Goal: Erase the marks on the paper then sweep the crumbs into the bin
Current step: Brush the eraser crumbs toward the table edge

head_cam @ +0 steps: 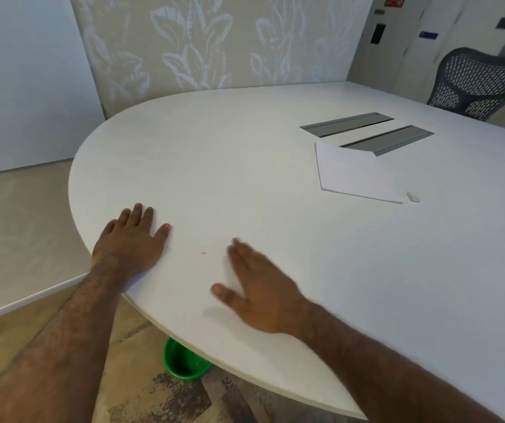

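The large rounded white table [275, 184] fills most of the view and serves as the landmark here; it stands on patterned tan flooring before a beige wall panel with pale leaf prints [202, 41], and a dark mesh office chair [483, 83] sits at its far right side. Two grey metal cable-slot covers [367, 132] are set into the table's middle, and a white sheet of paper [358, 175] lies just beside them, pushed away from the near edge, probably so the sweeping area stays free. A round green plastic bin [184, 361] stands on the floor under the table's near edge, likely placed there to catch what is pushed off. The left hand [129, 242] lies flat on the table near its left rim, fingers spread and holding nothing, seemingly bracing. The right hand [260, 297] is also flat and empty, fingers straight and together, blurred as if mid-sweep. A small pale eraser [413, 197] rests on the table close to the paper's near corner. Between the two hands lie a few dark crumbs [203, 252], though they are too faint to count.
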A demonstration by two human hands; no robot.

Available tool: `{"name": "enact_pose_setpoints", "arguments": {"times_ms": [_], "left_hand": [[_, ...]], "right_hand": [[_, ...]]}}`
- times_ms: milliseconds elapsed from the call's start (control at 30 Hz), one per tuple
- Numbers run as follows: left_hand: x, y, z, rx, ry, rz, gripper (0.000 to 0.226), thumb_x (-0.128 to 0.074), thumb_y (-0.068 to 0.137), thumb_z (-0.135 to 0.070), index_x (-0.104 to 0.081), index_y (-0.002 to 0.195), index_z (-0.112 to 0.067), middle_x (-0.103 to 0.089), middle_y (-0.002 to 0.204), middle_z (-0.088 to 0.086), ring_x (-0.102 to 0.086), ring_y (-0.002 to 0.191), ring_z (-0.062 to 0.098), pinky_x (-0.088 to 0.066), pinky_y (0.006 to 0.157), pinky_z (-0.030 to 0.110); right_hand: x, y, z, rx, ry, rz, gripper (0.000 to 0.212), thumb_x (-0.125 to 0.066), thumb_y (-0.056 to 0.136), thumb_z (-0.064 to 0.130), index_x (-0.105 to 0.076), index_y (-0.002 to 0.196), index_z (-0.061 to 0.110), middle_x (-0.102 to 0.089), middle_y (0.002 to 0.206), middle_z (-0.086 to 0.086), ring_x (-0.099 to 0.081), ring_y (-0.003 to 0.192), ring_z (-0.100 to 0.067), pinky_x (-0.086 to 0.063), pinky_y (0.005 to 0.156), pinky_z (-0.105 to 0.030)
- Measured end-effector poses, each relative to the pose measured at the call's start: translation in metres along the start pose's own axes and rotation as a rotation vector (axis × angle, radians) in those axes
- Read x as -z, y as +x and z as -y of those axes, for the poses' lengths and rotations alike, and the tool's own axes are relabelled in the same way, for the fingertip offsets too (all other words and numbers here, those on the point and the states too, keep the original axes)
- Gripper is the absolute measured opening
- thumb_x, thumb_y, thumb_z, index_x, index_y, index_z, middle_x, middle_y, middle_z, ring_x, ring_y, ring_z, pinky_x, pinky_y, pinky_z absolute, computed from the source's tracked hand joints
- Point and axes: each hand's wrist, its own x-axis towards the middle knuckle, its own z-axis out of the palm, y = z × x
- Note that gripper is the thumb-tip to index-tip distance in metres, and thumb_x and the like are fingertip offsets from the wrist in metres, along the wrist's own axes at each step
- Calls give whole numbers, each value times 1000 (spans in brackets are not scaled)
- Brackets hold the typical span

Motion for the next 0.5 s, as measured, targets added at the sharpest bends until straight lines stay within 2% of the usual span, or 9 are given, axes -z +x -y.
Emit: {"name": "enact_pose_setpoints", "arguments": {"times_ms": [33,67,167,233,267,333,400,500], "left_hand": [[-1,-1,-1,-3,-4,0,75,-14,95,-64,-13,157,-21,-6,166,0,-7,152,21,-9,123,40],[-1,-1,-2,-5,-5,1,75,-14,95,-64,-13,157,-22,-5,166,0,-7,152,21,-8,123,40],[1,1,-7,-4,-5,24,74,-13,96,-63,-10,157,-22,-3,166,-1,-5,152,20,-7,123,40],[1,1,-11,5,2,41,74,-12,96,-62,-8,157,-21,-1,166,-1,-3,152,20,-6,123,39],[3,0,-10,12,7,43,73,-12,97,-62,-8,157,-21,-1,166,-1,-3,152,20,-6,123,39],[3,0,-11,10,11,45,73,-12,97,-61,-8,157,-21,0,166,0,-3,152,21,-6,123,40],[5,1,-9,11,17,33,73,-12,97,-61,-8,157,-21,-1,166,0,-3,152,21,-6,123,40],[4,1,-5,13,22,40,73,-11,96,-62,-7,157,-21,-1,166,0,-3,152,21,-6,123,41]], "right_hand": [[0,-3,3,28,43,26,92,-17,88,74,0,153,12,7,162,-2,5,148,-13,1,120,-32],[2,-6,-2,-21,49,-5,93,-18,87,75,1,152,12,7,162,-2,6,148,-15,2,120,-32],[12,-23,-45,-448,-110,-187,93,-21,90,70,-3,151,2,1,161,-16,0,149,-26,0,120,-38],[19,-37,-69,-683,-34,-118,95,-18,89,71,-5,150,-1,-1,160,-19,-1,148,-28,-4,120,-42],[17,-38,-69,-706,-7,-69,97,-16,88,72,-4,150,-1,-1,160,-19,0,148,-28,-4,120,-43],[7,-29,-52,-602,-57,-73,98,-14,87,73,-2,150,-1,1,161,-18,2,149,-27,0,121,-40],[-5,-7,-19,-389,-63,-102,99,-15,86,75,-1,151,1,3,161,-16,4,149,-25,3,120,-37],[-16,32,27,-42,-62,-34,98,-16,85,76,-2,152,6,2,162,-10,3,149,-21,3,118,-35]]}}
